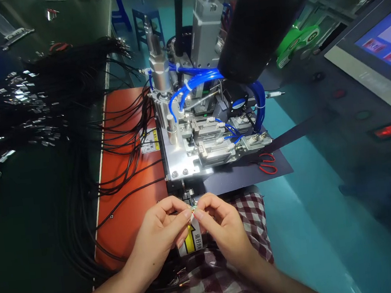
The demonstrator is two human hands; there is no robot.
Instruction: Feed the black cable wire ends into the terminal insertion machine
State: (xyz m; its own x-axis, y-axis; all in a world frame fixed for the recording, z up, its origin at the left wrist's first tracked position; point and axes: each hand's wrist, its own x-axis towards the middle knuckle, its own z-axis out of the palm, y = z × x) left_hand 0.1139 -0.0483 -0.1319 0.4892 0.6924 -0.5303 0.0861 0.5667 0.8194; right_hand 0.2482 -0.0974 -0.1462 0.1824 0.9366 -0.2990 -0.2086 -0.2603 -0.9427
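Observation:
In front of the machine, my left hand (pixel 165 224) and my right hand (pixel 227 227) meet with thumbs and forefingers pinched together. Between the fingertips are small thin wires (pixel 194 207) with whitish, greenish and reddish bits; the fingers hide most of them. Just beyond the fingertips is the front end of the machine's dark track (pixel 188 194). A label with a yellow arrow (pixel 190 242) shows below and between the hands. Black cables with bare, coloured wire ends (pixel 182 278) lie by the checked cloth (pixel 210 285) over my lap.
The metal machine (pixel 212 140) has blue air hoses (pixel 202 77). Black cables cross an orange-red plate (pixel 128 209) at left; a large bundle with metal connectors (pixel 22 90) lies on the dark table. Red-handled scissors (pixel 267 164) sit right of the machine. A screen (pixel 387 42) stands far right.

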